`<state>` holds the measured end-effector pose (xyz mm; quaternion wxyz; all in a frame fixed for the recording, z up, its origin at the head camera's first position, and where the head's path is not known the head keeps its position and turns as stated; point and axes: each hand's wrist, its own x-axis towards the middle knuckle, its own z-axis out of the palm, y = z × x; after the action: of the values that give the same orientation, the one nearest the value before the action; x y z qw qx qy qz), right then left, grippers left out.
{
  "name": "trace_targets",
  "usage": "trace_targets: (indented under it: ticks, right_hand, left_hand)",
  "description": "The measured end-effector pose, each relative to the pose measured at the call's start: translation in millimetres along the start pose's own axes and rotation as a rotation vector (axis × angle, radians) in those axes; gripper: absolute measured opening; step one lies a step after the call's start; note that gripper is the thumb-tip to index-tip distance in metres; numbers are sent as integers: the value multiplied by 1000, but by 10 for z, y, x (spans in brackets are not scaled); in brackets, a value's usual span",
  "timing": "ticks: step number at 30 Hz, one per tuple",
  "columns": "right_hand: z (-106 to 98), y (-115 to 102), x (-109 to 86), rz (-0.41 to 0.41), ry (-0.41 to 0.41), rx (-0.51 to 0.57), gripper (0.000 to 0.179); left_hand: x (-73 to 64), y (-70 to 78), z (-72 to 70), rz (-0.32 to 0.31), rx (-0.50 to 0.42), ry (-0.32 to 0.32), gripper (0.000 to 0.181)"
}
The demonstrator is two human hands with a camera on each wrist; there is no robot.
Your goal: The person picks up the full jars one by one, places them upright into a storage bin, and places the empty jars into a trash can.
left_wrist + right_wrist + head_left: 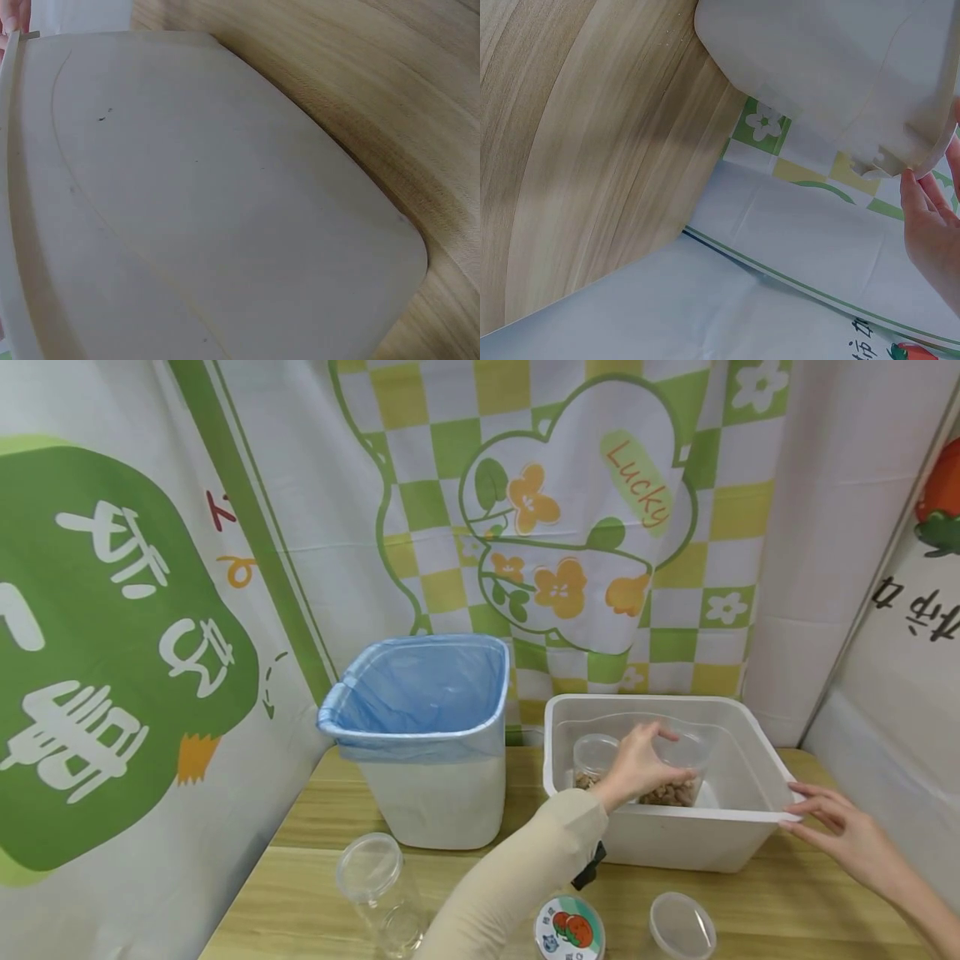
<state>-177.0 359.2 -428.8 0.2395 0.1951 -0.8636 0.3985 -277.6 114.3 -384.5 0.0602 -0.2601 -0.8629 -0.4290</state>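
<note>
In the head view, my left hand [639,767] reaches over the front rim of a white plastic tub [675,843]. Its thumb and fingers grip the upper part of a clear plastic jar [693,760] holding brown chunks. Beside it in the tub stands another clear jar [595,752], also with brown bits inside. My right hand [843,831] pinches the tub's rim at the right end; the right wrist view shows that hand's fingers [913,191] at the rim. The left wrist view shows mainly the tub's outer wall [225,172]; the left hand's grip is hidden there.
A white bin [442,802] with a blue liner [420,693] stands left of the tub. Nearer on the wooden table [315,860] are a tall clear jar [382,893], a tomato-printed round lid [568,931] and a small clear tub [681,928]. Printed cloth [420,460] hangs behind.
</note>
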Motion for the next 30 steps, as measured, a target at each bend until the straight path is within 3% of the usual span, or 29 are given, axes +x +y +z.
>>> trace_targets:
  ticks: [7, 19, 30]
  right_hand:
    - [-2, 4, 3, 5, 2, -2, 16]
    - [-10, -6, 2, 2, -11, -14, 17]
    - [13, 1, 5, -28, 4, 8, 20]
  left_hand:
    - [-4, -51, 26, 6, 9, -48, 46]
    - [-59, -105, 76, -53, -65, -142, 47]
    - [-70, -111, 66, -65, -4, -208, 48]
